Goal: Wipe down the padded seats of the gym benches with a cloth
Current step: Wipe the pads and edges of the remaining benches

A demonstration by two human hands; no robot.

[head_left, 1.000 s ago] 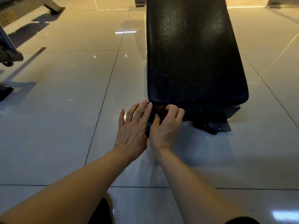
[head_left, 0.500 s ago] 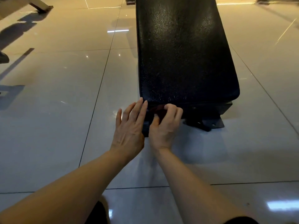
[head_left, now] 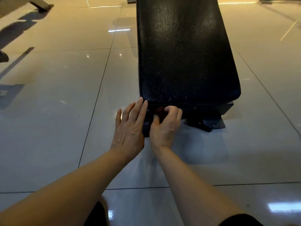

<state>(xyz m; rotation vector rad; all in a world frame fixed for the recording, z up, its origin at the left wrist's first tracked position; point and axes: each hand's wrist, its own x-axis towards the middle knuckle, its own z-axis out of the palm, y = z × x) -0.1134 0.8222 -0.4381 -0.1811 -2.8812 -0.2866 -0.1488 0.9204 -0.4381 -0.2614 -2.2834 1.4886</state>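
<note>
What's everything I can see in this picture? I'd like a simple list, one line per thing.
bench pad: one, black textured, centre, running away from the camera.
bench frame foot: one, dark metal, on the floor under the pad's near end.
cloth: one, dark reddish, mostly hidden, against the pad's near edge.
floor: glossy pale tiles with dark joints, all around.
other equipment: parts only, top left, too cut off to identify.
left hand: fingers straight, tips at the pad's near left corner.
right hand: fingers curled, pinching the cloth.
</note>
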